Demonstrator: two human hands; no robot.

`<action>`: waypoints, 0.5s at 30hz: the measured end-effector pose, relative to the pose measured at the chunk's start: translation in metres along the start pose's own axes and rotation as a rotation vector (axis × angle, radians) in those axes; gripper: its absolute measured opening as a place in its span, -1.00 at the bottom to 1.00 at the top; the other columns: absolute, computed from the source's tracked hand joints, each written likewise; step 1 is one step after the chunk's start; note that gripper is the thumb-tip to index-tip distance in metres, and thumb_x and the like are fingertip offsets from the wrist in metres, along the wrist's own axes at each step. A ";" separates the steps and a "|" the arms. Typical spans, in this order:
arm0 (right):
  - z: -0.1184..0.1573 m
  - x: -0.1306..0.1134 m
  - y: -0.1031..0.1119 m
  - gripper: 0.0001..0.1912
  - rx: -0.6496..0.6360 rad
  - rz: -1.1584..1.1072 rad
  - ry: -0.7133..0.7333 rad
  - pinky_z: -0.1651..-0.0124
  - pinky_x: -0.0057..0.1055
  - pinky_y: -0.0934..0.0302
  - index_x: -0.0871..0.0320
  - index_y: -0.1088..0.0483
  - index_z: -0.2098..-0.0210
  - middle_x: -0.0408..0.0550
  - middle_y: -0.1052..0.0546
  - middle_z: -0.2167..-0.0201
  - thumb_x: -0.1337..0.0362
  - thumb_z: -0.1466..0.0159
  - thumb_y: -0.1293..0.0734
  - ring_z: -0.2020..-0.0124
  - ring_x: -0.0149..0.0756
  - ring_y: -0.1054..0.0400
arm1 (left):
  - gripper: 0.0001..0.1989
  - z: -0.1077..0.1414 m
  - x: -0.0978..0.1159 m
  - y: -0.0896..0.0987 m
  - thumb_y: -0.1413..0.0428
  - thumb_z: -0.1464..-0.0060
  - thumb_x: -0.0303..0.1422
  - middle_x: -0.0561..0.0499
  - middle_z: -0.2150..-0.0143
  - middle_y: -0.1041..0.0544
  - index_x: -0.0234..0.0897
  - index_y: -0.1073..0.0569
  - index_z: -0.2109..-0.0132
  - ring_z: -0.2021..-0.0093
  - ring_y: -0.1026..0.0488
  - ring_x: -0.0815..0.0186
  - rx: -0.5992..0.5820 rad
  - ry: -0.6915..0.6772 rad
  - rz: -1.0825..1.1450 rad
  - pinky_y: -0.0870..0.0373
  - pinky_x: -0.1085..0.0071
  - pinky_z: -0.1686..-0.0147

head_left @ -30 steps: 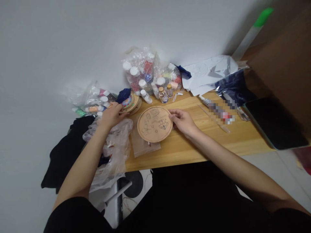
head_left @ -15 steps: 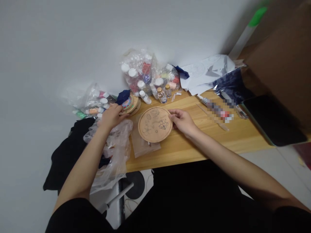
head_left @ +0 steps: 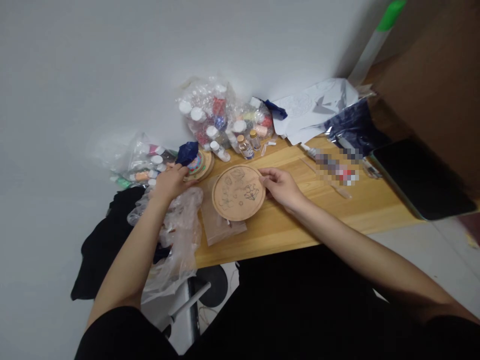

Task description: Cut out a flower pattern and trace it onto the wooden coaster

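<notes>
Disc (head_left: 237,194) of wood near crinkled plastic bag (head_left: 188,220)

A wooden table (head_left: 279,234) stands against a plain grey-white wall (head_left: 93,65); the pale floor (head_left: 423,246) seems tiled.

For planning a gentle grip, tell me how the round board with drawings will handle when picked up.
The round board is probably stiff: it shows no sag where the right hand pinches it. Its shallow-looking profile suggests it is light for its size. Being wide and flat, it seems unlikely to roll.
</notes>
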State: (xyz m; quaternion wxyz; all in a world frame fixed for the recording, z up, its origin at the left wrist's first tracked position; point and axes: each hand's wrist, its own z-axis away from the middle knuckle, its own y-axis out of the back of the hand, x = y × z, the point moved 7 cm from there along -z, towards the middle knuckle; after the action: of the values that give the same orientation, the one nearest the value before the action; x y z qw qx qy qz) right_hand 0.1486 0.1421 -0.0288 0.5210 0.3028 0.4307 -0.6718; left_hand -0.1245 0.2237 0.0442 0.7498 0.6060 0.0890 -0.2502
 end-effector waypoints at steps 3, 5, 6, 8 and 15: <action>0.000 0.000 0.002 -0.78 0.008 0.003 -0.003 0.57 -0.56 -0.14 0.25 -0.44 0.15 -0.19 -0.44 0.53 0.40 -0.21 -0.27 0.62 -0.54 -0.22 | -0.67 0.000 -0.004 -0.002 -0.04 -0.18 -0.09 -0.16 0.07 -0.48 -0.28 -0.45 0.15 0.09 -0.49 0.05 0.023 0.016 0.046 -0.28 0.33 0.33; 0.000 0.000 0.003 -0.77 0.017 0.006 -0.012 0.57 -0.56 -0.14 0.25 -0.44 0.14 -0.19 -0.43 0.54 0.41 -0.21 -0.27 0.62 -0.53 -0.22 | -0.68 0.001 -0.003 -0.002 -0.03 -0.19 -0.10 -0.15 0.08 -0.49 -0.28 -0.45 0.18 0.07 -0.48 0.06 0.030 0.010 0.053 -0.27 0.34 0.32; 0.000 0.000 0.004 -0.76 0.021 0.007 -0.015 0.58 -0.55 -0.14 0.25 -0.43 0.13 -0.19 -0.43 0.54 0.41 -0.21 -0.26 0.62 -0.53 -0.22 | -0.68 0.002 -0.003 -0.002 -0.03 -0.19 -0.10 -0.16 0.07 -0.49 -0.29 -0.45 0.19 0.07 -0.48 0.07 0.032 0.007 0.053 -0.27 0.34 0.32; 0.000 0.000 0.004 -0.76 0.024 0.008 -0.015 0.57 -0.55 -0.14 0.26 -0.43 0.12 -0.18 -0.44 0.52 0.42 -0.21 -0.26 0.61 -0.53 -0.23 | -0.67 0.002 -0.001 -0.002 -0.02 -0.19 -0.10 -0.16 0.07 -0.49 -0.29 -0.45 0.18 0.06 -0.48 0.07 0.036 0.005 0.048 -0.27 0.34 0.31; 0.000 -0.002 0.001 -0.79 0.004 -0.007 -0.004 0.57 -0.56 -0.14 0.26 -0.44 0.14 -0.17 -0.45 0.52 0.42 -0.25 -0.25 0.61 -0.54 -0.23 | -0.61 0.000 0.005 0.001 0.00 -0.19 -0.08 -0.19 0.05 -0.49 -0.30 -0.47 0.08 0.05 -0.48 0.01 0.016 -0.003 -0.033 -0.28 0.31 0.31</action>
State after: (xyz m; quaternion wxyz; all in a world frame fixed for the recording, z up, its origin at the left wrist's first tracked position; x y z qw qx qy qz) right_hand 0.1504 0.1426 -0.0275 0.5190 0.3012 0.4293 -0.6749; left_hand -0.1204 0.2221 0.0428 0.7408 0.6100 0.0960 -0.2643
